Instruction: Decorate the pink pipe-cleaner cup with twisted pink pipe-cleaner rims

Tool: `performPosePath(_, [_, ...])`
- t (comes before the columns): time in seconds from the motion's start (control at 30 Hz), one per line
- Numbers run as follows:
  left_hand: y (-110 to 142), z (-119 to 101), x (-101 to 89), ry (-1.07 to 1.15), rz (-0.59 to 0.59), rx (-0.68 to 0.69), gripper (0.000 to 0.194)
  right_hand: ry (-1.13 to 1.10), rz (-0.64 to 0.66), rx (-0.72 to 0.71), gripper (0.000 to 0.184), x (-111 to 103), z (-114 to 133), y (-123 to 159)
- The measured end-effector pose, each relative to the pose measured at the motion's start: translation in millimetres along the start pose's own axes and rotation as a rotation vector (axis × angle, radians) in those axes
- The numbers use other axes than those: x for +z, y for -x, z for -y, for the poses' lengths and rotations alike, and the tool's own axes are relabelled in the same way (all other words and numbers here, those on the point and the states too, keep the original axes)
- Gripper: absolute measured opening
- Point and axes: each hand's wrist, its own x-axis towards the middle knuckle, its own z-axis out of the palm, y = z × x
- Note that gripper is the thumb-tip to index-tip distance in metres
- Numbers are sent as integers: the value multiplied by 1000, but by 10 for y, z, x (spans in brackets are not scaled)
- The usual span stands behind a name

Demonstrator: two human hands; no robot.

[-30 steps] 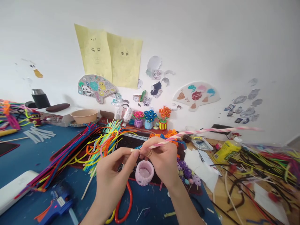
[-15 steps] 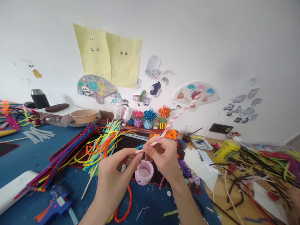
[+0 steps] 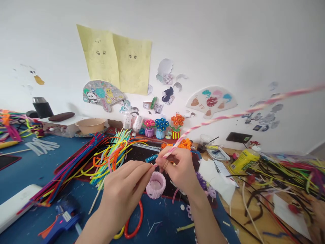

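Note:
A long pink-and-white twisted pipe cleaner (image 3: 213,119) runs from my fingers up to the right edge of the view. My left hand (image 3: 124,186) pinches its near end, fingers closed. Right beside it, my right hand (image 3: 177,166) pinches the twist a little further along. Below and between the hands, a small pink fuzzy pot (image 3: 155,185) stands on the table with its opening facing up. Partly behind my right hand lie purple pipe-cleaner flowers (image 3: 203,181). A small teal object (image 3: 151,158) lies just beyond my fingertips.
A blue glue gun (image 3: 62,217) and red scissor handles (image 3: 134,223) lie near the front. Bundled pipe cleaners (image 3: 114,152) spread at left. Three flower pots (image 3: 160,132) stand by the wall. A yellow bottle (image 3: 245,160) stands right; part of another person's hand (image 3: 317,208) shows there.
The free end of the twisted pipe cleaner swung upward, then down and out to the right, and now reaches the view's edge. My left hand has rolled over, its back now uppermost.

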Motion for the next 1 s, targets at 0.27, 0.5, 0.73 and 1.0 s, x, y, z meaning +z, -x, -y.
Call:
performPosePath(0.27, [-59,-50,-80,934,395,-908,25,-149,160,-153,24,-58,-149,-71])
performPosePath(0.5, [31,-223,110,1123,157,-1052,27,-439,31,-170,29,66,-261,-89])
performPosePath(0.73, [61,-107,60,147,-77,-123,17,-492,75,-15,24,8,-116,-36])
performPosePath(1.0, [134,-18,-112,-267,46,365,31,-583,83,247,34,43,-21,-21])
